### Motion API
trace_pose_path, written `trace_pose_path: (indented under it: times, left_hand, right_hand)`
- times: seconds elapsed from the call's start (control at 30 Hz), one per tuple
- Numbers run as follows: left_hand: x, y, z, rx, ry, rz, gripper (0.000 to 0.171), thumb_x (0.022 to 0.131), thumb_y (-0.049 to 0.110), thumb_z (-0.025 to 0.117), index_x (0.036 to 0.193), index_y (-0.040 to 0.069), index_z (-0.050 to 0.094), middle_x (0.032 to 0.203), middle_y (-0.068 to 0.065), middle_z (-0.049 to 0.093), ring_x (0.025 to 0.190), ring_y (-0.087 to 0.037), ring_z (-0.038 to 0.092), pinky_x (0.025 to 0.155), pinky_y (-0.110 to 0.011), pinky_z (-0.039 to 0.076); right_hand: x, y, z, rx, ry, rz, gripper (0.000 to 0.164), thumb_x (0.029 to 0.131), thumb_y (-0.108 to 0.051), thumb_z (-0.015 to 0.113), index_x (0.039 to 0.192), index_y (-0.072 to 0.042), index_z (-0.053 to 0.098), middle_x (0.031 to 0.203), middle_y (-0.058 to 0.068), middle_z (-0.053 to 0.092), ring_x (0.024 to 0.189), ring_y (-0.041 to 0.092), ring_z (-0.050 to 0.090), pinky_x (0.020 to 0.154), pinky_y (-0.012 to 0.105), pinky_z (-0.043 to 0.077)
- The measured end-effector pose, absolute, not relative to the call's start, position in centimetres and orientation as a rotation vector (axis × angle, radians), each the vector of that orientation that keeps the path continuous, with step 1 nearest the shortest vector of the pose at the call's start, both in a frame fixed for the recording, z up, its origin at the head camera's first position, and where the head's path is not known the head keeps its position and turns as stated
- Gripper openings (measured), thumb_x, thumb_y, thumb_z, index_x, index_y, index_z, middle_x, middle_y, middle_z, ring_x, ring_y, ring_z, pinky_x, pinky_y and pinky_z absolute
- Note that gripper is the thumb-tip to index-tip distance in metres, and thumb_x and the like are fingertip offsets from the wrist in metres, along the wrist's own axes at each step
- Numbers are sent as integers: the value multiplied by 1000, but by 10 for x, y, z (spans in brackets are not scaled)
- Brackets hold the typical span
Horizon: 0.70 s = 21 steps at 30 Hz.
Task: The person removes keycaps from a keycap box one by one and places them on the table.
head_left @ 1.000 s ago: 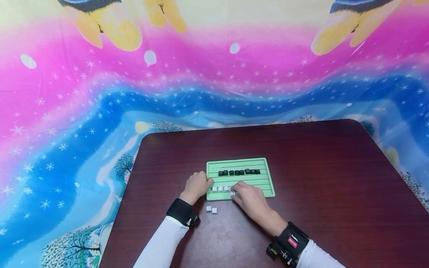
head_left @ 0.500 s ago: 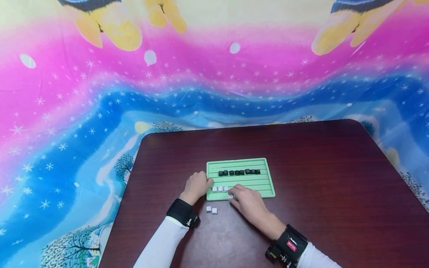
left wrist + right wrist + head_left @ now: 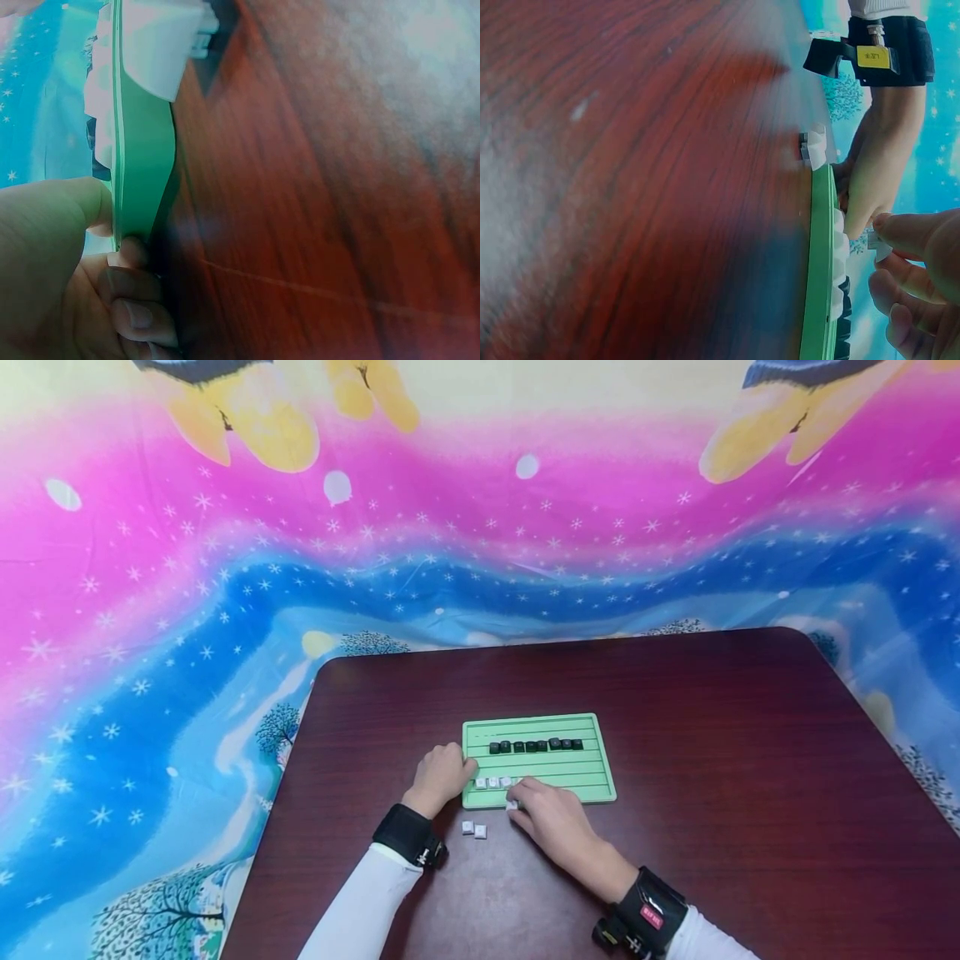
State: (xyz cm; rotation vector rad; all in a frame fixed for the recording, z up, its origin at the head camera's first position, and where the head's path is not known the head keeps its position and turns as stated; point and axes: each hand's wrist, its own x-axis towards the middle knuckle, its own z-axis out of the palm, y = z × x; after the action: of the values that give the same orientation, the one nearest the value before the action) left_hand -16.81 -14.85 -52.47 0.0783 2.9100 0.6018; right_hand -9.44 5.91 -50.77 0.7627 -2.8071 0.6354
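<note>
A green tray (image 3: 540,764) with ridged rows lies on the table. My left hand (image 3: 438,779) grips its left edge, thumb on top and fingers curled at the side, as the left wrist view shows. My right hand (image 3: 553,814) is over the tray's near edge. Between its thumb and finger it pinches a small white keycap (image 3: 877,244), held above the tray in the right wrist view. Several white keycaps (image 3: 492,782) sit in a near row, partly hidden by the right fingers. A row of black keycaps (image 3: 531,747) stands farther back.
Two loose white keycaps (image 3: 474,831) lie on the dark wooden table (image 3: 712,735) just in front of the tray. A colourful printed cloth (image 3: 480,527) hangs behind the table. Each wrist wears a black strap (image 3: 408,835) with a camera.
My right hand has drawn slightly left and toward the near edge of the tray, carrying the pinched white keycap out from the row. The left hand has stayed on the tray.
</note>
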Motion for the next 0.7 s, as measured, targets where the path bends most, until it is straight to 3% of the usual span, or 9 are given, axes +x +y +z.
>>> trace_pose_path:
  times: [0.7]
  left_hand:
    - [-168, -148, -523, 71, 2904, 622, 35, 94, 25, 55, 64, 14, 40, 58, 1, 32, 49, -17, 32, 49, -30, 26]
  right_hand:
    - [-87, 54, -516, 841, -2797, 594, 16, 85, -28, 79, 98, -21, 73, 89, -9, 65, 73, 9, 65, 58, 26, 48]
